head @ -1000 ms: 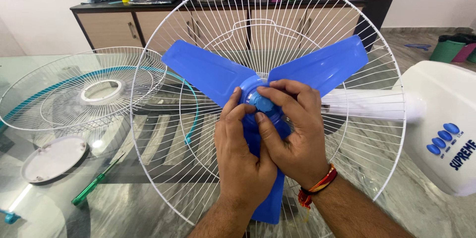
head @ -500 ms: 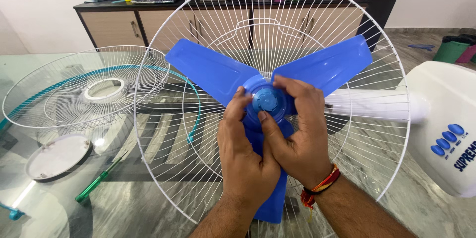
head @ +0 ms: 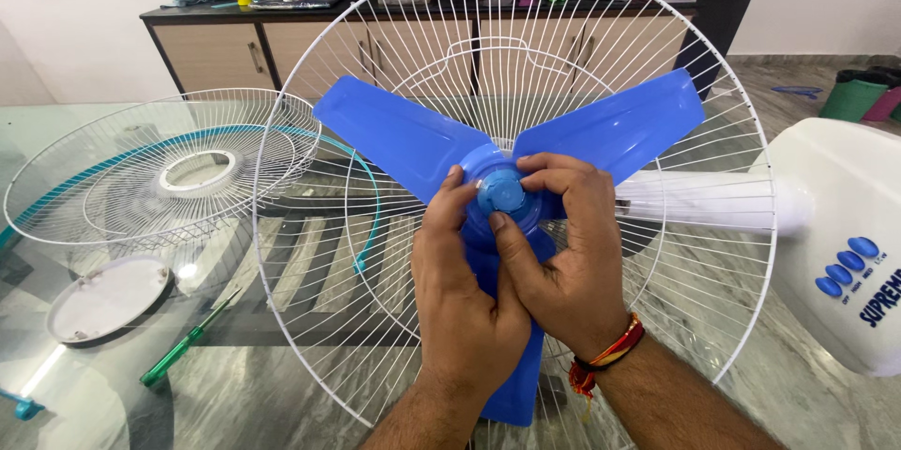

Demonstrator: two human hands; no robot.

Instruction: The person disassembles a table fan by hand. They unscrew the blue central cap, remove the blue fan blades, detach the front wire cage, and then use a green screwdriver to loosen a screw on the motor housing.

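Head view shows both hands at the centre of a three-bladed blue plastic fan blade [head: 601,131], which sits inside the white wire rear guard [head: 713,253] of a fan lying across a glass-topped table [head: 84,403]. The right hand [head: 563,253] pinches the small round blue plastic cap [head: 500,195] on the hub between thumb and fingers; the left hand [head: 460,290] is pressed around the hub beside it, fingertips touching its rim.

Judging by how things lie, the blade is already seated on the shaft and the cap is on the hub. Whether the cap is fully tightened cannot be told. The white wire front guard [head: 160,173] with its teal rim lies apart on the table, so it is not yet fitted; near it rest a round white plastic cover [head: 108,298] and a green-handled screwdriver [head: 183,347].

The motor and shaft are hidden behind the hub, the lower blade is partly covered by the wrists, and the white plastic fan base [head: 835,225] is cut off at the frame's right edge.
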